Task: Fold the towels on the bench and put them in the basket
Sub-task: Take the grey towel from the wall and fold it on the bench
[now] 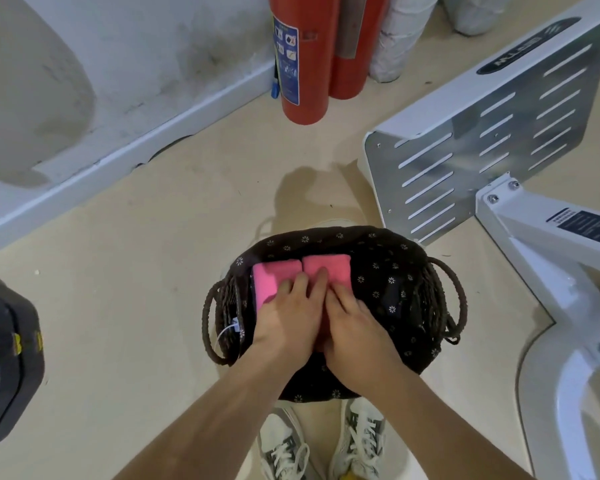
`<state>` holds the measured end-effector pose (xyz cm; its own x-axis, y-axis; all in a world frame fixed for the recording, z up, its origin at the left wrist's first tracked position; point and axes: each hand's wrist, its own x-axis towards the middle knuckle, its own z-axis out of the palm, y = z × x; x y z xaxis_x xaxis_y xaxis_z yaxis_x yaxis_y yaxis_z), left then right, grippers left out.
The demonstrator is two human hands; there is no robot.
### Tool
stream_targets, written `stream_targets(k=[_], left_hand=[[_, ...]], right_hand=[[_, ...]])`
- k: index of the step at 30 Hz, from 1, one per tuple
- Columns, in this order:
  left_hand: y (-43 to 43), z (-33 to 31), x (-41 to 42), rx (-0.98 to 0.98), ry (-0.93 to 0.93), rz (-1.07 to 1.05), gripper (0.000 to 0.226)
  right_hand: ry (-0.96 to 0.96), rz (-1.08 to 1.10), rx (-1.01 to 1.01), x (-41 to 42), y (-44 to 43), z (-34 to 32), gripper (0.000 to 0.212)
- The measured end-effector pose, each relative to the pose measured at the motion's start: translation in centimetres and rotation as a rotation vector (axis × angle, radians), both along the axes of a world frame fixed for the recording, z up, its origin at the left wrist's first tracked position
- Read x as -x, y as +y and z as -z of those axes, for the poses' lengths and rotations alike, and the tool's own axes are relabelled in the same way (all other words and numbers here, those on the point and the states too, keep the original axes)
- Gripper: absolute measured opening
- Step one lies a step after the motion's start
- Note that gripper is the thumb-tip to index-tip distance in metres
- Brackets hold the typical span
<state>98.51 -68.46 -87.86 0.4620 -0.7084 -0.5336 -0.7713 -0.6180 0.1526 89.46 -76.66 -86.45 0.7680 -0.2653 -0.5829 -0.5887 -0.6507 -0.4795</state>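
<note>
Two folded pink towels (302, 271) are seen lying side by side inside the dark woven basket (413, 292), which is lined with daisy-print fabric and set on the beige floor just in front of the person's sneakers (359, 441). The towels are pressed down by both hands: the left hand (290, 320) is laid flat with fingers spread and extended, and the right hand (357, 327) is laid beside it, touching it, fingers likewise flat — nothing is gripped by either. The folding and placing of these two towels can be judged done, with only the settling and letting go left for them. Whether more towels remain cannot be told, since the bench surface is not shown — only a white metal frame (520, 216) is caught at the right. The near halves of the towels are covered by the hands, so their folds cannot be checked, and a dark object (4, 358) at the left edge is cut off and not identifiable.
</note>
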Motion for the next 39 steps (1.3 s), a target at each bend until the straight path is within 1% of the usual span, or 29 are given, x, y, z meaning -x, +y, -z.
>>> stream_targets(k=[4,6,9,12,14,17,21,25,27,31,34,37,39], left_hand=[[-0.4,-0.5,0.0,-0.069,0.108,-0.061,0.097],[-0.3,-2.3,0.1,-0.051,0.119,-0.096,0.091],[-0.3,-6.4,-0.2,0.063,0.100,-0.139,0.065],[-0.4,-12.8,-1.0,0.264,0.146,-0.234,0.032],[-0.8,-18.5,-1.5,0.331,0.183,-0.296,0.024],[-1.5,-28.4,-1.9,0.465,0.175,-0.358,0.023],[-1.6,-41.0,-1.4,0.634,0.171,-0.416,0.022],[-1.6,-51.6,-0.4,0.851,0.158,-0.351,0.027],[-1.8,-56.1,0.4,0.891,0.201,-0.329,0.025],[-2.6,-63.1,1.5,1.031,0.243,-0.278,0.024],[-3.7,-67.1,1.7,1.079,0.231,-0.238,0.027],[-5.3,-69.6,1.3,1.071,0.209,-0.217,0.028],[-6.8,-70.6,0.8,1.044,0.142,-0.173,0.026]], right_hand=[[-0.006,0.078,-0.096,0.2,-0.9,-2.3,0.066],[-0.021,0.147,-0.107,0.8,-1.2,-4.1,0.065],[-0.088,0.273,-0.111,1.8,-1.8,-7.7,0.063],[-0.128,0.396,-0.094,2.5,-2.6,-13.3,0.058],[-0.184,0.475,-0.087,2.8,-3.2,-18.3,0.054],[-0.305,0.610,-0.082,3.2,-4.3,-27.0,0.047],[-0.413,0.647,0.005,4.2,-5.4,-38.9,0.040],[-0.593,0.736,0.067,5.6,-5.3,-49.6,0.035],[-0.642,0.747,0.077,6.6,-5.1,-54.3,0.035],[-0.761,0.780,0.096,8.0,-5.7,-62.0,0.037],[-0.828,0.807,0.043,8.7,-6.8,-65.9,0.038],[-0.843,0.768,0.013,8.8,-8.9,-68.7,0.039],[-0.861,0.759,-0.024,8.4,-10.8,-69.8,0.040]])
